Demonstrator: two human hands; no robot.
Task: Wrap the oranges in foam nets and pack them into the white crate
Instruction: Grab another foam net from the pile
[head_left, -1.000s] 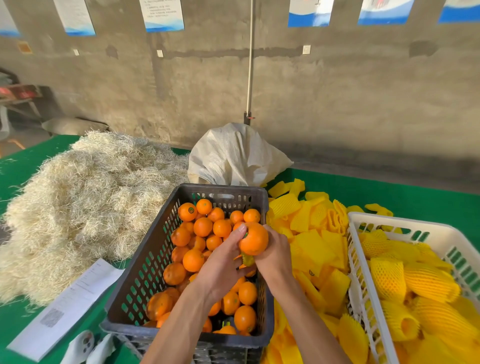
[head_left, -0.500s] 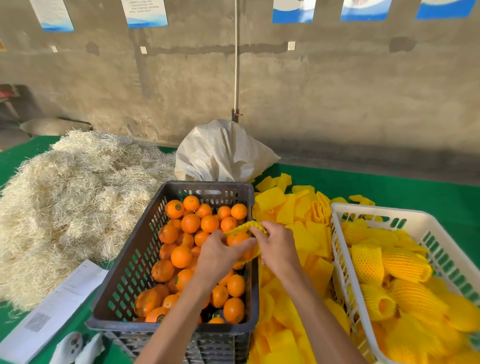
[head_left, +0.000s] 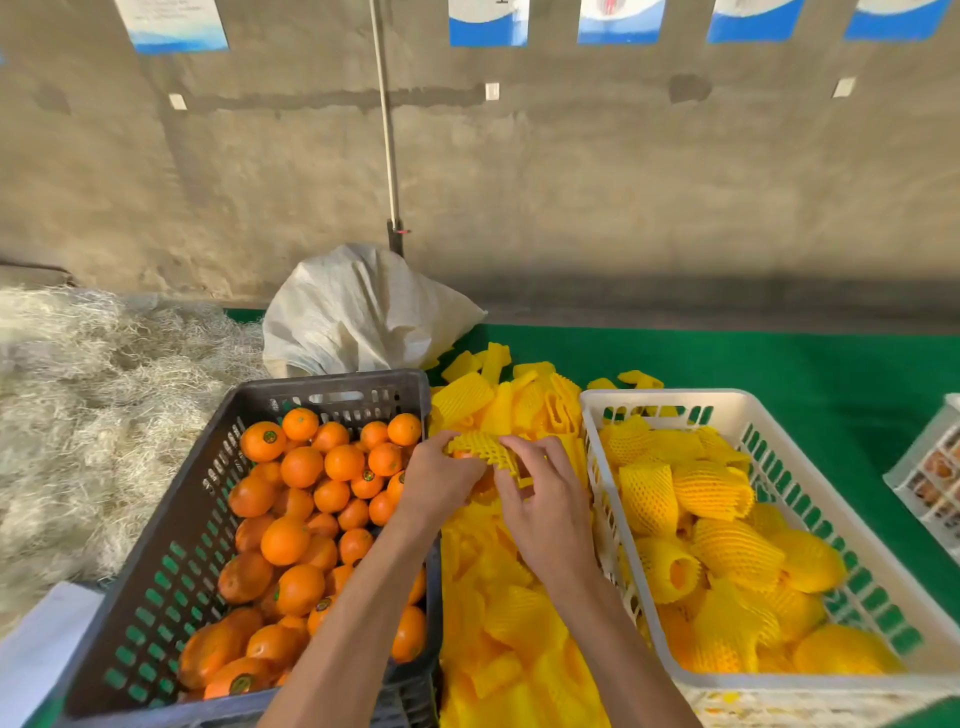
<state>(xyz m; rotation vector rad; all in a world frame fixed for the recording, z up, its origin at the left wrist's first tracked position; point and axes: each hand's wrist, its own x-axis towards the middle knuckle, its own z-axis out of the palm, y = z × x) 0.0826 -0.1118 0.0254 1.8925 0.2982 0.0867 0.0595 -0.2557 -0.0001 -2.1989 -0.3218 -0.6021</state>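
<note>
Gripping one foam net (head_left: 485, 451), two hands

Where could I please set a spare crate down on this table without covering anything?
The bare green cloth behind the white crate, running to the wall, is free, narrowing toward the crate at the right edge. Elsewhere it is crowded: foam nets fill the gap between white crate and dark crate, with straw left and sack behind.
</note>
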